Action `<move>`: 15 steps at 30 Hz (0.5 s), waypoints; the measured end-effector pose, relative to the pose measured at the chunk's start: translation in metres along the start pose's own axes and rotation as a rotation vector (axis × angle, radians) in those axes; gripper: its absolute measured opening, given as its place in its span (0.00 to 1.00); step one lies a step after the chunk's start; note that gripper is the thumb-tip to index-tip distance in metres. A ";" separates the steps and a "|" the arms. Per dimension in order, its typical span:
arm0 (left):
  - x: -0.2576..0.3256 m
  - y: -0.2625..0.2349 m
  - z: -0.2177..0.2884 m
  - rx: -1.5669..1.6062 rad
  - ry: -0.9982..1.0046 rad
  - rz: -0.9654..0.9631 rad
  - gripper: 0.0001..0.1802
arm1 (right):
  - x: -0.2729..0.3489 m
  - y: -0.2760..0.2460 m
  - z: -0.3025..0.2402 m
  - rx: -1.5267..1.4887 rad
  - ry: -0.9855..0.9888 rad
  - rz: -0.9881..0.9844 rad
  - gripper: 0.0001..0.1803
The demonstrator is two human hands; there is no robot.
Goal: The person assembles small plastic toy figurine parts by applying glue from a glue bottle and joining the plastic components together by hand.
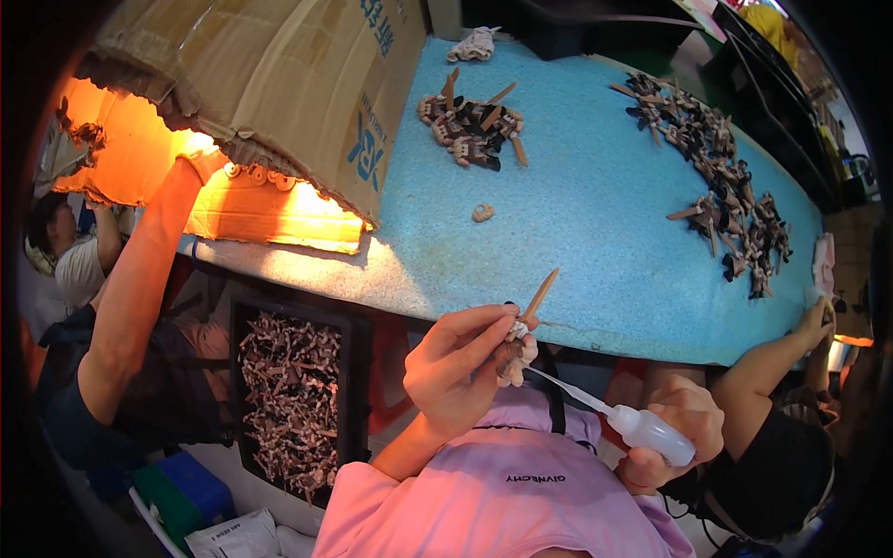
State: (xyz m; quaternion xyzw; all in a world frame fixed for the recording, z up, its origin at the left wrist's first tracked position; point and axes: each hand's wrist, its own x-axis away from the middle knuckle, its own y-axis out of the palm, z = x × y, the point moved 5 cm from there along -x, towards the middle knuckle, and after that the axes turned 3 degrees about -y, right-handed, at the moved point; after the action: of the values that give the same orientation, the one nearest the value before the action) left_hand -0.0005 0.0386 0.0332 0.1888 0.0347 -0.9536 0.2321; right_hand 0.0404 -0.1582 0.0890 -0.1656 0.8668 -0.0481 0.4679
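Observation:
Near the table's front edge, my left hand pinches a small figurine between thumb and fingers. A brown pointed blade-like piece sticks up from the figurine. My right hand is closed round a white squeeze bottle. The bottle's long thin nozzle points left, its tip at or very close to the figurine's side; contact is hard to tell. Beyond my hands, a small pale piece lies alone on the blue tabletop.
Several figurines lie in a heap farther back, with a longer pile along the right. A lit cardboard box stands left, a co-worker's arm reaching in. A black crate holds many figurines. Another co-worker's arm is at right.

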 end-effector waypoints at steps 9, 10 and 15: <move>0.000 0.002 0.002 0.035 0.044 -0.032 0.14 | 0.004 -0.008 0.000 -0.010 0.001 0.142 0.22; 0.000 0.002 0.003 0.028 0.049 -0.037 0.14 | 0.004 -0.008 0.002 -0.010 0.012 0.103 0.22; 0.000 0.003 0.004 0.061 0.028 -0.027 0.14 | 0.005 -0.005 0.003 0.002 0.009 0.120 0.21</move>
State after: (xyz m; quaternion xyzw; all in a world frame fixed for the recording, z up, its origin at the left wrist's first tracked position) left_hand -0.0002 0.0350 0.0370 0.2085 0.0111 -0.9545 0.2130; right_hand 0.0419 -0.1639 0.0842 -0.1127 0.8773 -0.0214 0.4661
